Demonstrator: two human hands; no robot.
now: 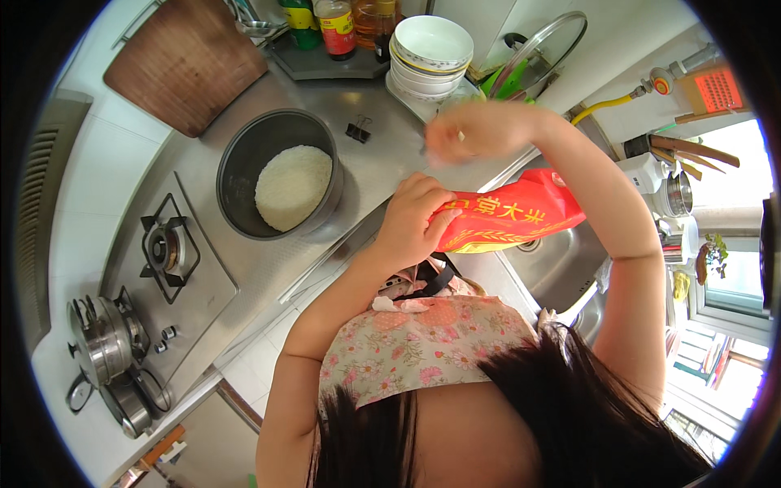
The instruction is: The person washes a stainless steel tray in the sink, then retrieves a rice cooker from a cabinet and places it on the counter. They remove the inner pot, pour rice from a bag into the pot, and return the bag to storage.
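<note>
My left hand (419, 213) is closed on the end of a red plastic rice bag (521, 210), which lies sideways in front of my body and reaches over the sink side. Above the bag, my right hand (472, 134) is raised over the counter near the stacked bowls. Motion smears its fingers, so whether it holds anything does not show. To the left of my hands stands a dark grey inner pot (236, 175) with a mound of white rice (294, 187) at its bottom. A black binder clip (358, 130) lies on the counter between the pot and my right hand.
White bowls (433, 45) are stacked at the back, beside sauce bottles (337, 31) on a dark tray. A wooden cutting board (187, 61) leans at the back left. A gas burner (165, 249) and steel pots (102, 342) are at left; the sink (561, 252) is at right.
</note>
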